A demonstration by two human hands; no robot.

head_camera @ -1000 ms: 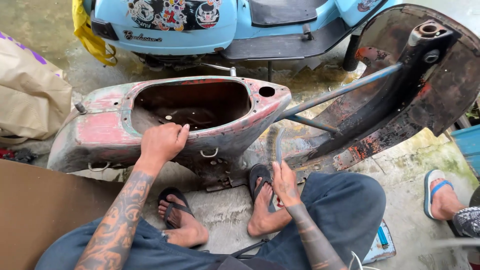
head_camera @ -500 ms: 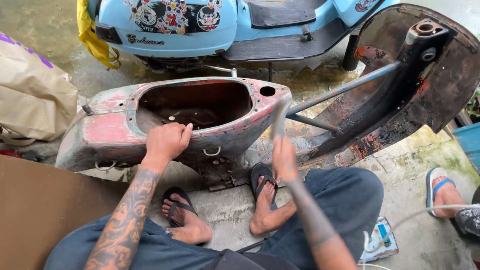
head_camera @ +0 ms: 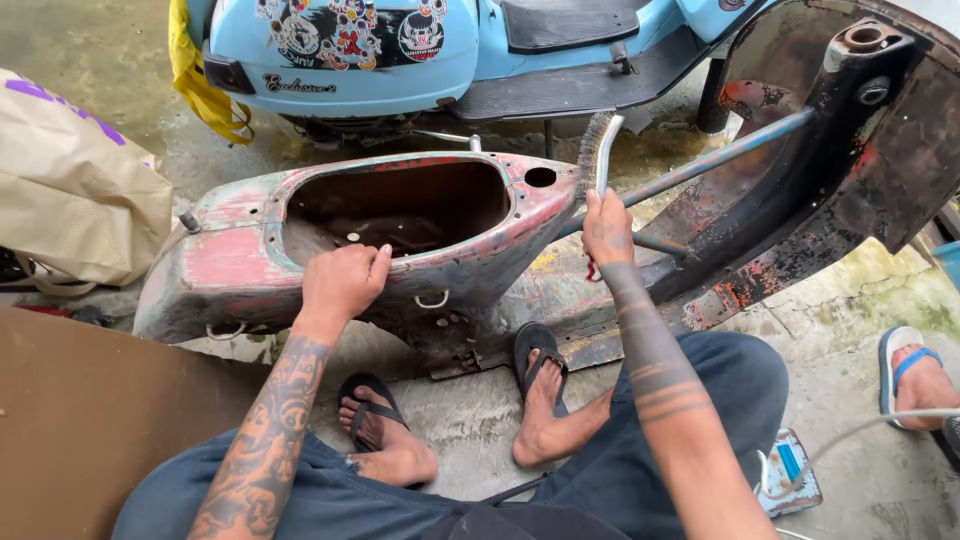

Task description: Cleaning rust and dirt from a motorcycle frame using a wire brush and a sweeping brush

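An old stripped scooter body [head_camera: 240,255] with worn red and grey paint lies on the concrete floor in front of me. My left hand [head_camera: 342,281] rests on the near rim of its open seat cavity, fingers curled over the edge. My right hand [head_camera: 607,224] grips the handle of a wire brush [head_camera: 596,150], whose bristle head stands upright beside the right end of the body, near a round hole [head_camera: 540,177]. My feet in black flip-flops are planted below the body.
A light blue scooter [head_camera: 400,50] with stickers stands behind. A tan bag [head_camera: 70,190] sits at left, a brown board [head_camera: 80,420] at lower left. Another person's foot in a blue sandal [head_camera: 915,375] is at right. A white cable and a small blue box lie at lower right.
My right hand has risen with the wire brush from low beside my knee up to the right end of the scooter body. My left hand stays on the rim.
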